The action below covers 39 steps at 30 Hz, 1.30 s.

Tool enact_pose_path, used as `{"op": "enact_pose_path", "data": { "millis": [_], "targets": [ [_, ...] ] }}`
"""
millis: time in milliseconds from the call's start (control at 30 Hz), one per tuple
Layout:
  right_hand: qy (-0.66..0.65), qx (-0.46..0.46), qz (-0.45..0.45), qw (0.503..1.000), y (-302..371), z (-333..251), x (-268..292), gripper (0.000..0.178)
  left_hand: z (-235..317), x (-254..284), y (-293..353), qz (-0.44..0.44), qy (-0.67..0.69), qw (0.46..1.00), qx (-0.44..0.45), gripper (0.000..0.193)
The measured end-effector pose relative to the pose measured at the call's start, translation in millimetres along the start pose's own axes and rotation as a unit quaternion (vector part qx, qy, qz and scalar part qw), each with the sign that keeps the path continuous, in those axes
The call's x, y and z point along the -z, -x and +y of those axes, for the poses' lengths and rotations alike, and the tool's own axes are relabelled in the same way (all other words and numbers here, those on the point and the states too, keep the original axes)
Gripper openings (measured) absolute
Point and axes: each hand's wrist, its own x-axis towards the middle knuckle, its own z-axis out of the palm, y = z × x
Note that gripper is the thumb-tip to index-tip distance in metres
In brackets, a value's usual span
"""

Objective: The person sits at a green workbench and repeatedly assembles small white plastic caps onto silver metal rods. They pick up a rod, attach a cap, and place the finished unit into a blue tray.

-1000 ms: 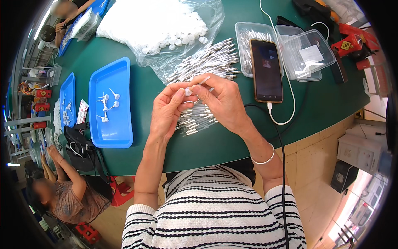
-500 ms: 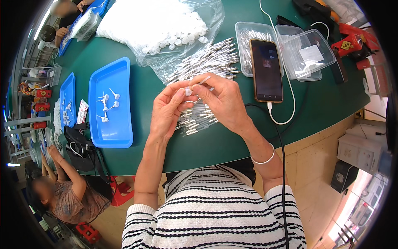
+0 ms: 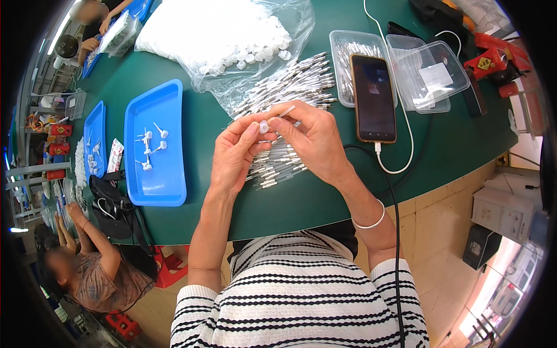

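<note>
A small white plastic cap (image 3: pixel 264 127) is pinched between the thumb and fingers of my left hand (image 3: pixel 235 148). My right hand (image 3: pixel 313 139) grips a thin white rod (image 3: pixel 288 110) whose end sticks up past the fingertips. The two hands meet, so the rod's lower end is hidden by fingers. Beyond and beneath them lies a pile of slim metal-and-clear rods (image 3: pixel 290 84). Behind that, a clear plastic bag (image 3: pixel 299 26) spills many white caps (image 3: pixel 255 55). Several white cap-and-stem pieces (image 3: pixel 147 142) lie in a blue tray (image 3: pixel 132 180) to the left.
A phone (image 3: pixel 374 98) with a white charging cable (image 3: pixel 406 165) leans on a clear box of rods (image 3: pixel 342 40). Clear lids (image 3: pixel 458 81) lie to its right. A second blue tray (image 3: pixel 102 113) and a black bag (image 3: pixel 110 209) are at left. Two people work nearby.
The cap between my fingers has turned slightly and now shows its round face more. My hands otherwise stay in place. At the far left, a co-worker's hands have shifted a little.
</note>
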Motion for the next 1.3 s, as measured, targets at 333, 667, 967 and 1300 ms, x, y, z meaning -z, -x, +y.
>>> {"op": "enact_pose_path", "data": {
  "millis": [333,667,967,1300],
  "targets": [
    [0.002,-0.019,-0.009,1.000,0.2,-1.4,0.0,0.012,-0.1,0.8,-0.2,0.003,0.009,1.000,0.002,0.024],
    [0.005,-0.014,-0.016,1.000,1.3,0.5,0.9,0.014,-0.5,1.1,-0.2,0.004,0.011,1.000,-0.004,0.023],
    [-0.023,-0.034,-0.009,0.999,1.2,1.1,-0.9,0.013,0.8,0.4,0.3,0.005,0.002,1.000,-0.008,0.023],
    [-0.007,-0.041,-0.004,0.999,1.4,-0.1,-1.4,0.012,2.8,-0.1,0.7,0.016,0.011,1.000,-0.016,0.022]
  ]
}}
